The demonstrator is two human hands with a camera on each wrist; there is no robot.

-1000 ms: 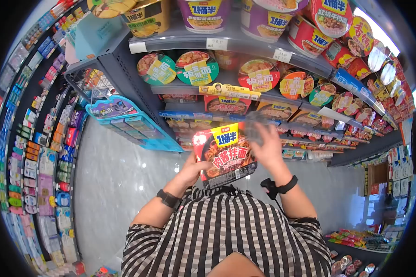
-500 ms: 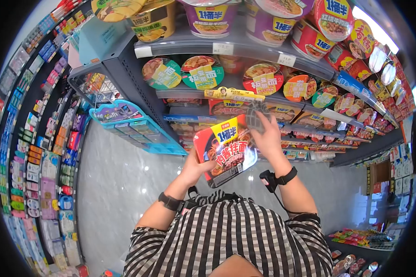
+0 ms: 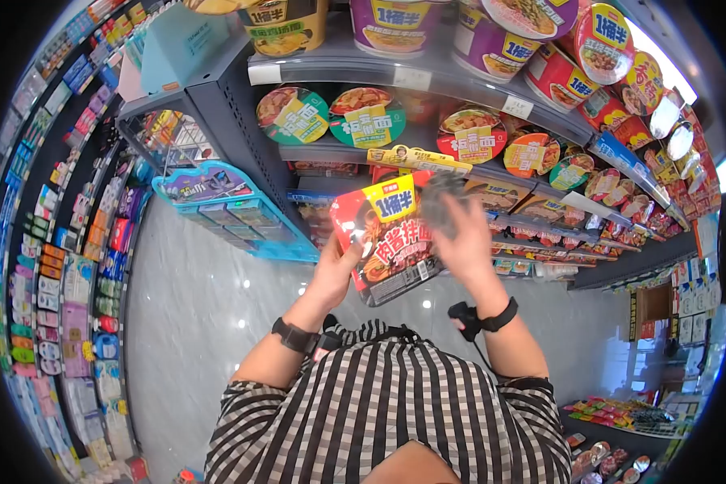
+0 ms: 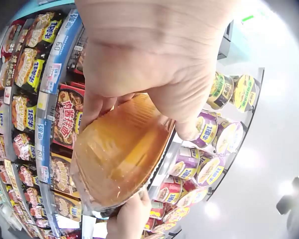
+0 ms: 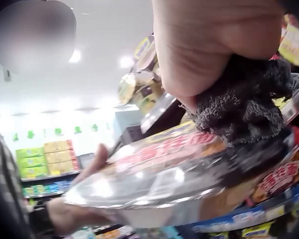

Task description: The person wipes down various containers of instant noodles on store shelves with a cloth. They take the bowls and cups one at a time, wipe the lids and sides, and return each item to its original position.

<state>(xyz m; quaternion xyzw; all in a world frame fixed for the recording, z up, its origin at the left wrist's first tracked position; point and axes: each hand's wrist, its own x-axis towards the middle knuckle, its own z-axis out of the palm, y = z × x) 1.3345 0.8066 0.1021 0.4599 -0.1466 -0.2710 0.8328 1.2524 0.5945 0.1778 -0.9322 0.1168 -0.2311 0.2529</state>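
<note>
A red and black instant noodle box (image 3: 391,234) with a yellow label is held in front of the striped shirt, tilted. My left hand (image 3: 335,270) grips its left side, thumb on the printed lid and fingers underneath. Its clear, brownish plastic bottom (image 4: 122,149) faces the left wrist view. A dark grey cloth (image 3: 442,202) is bunched in my right hand (image 3: 469,246). The right wrist view shows this cloth (image 5: 244,109) against the box's lid (image 5: 169,149), covering part of the print.
Shelves of cup noodles (image 3: 395,24) and bowl noodles (image 3: 367,117) stand ahead. A blue display stand (image 3: 226,206) is at the left end of the shelf. Packed shelves (image 3: 73,282) line the far left, beyond the grey floor (image 3: 194,339).
The cloth has moved about the lid's right side with my right hand, blurred now. The box tipped, then rose slightly toward the shelf; my left hand has kept hold of it.
</note>
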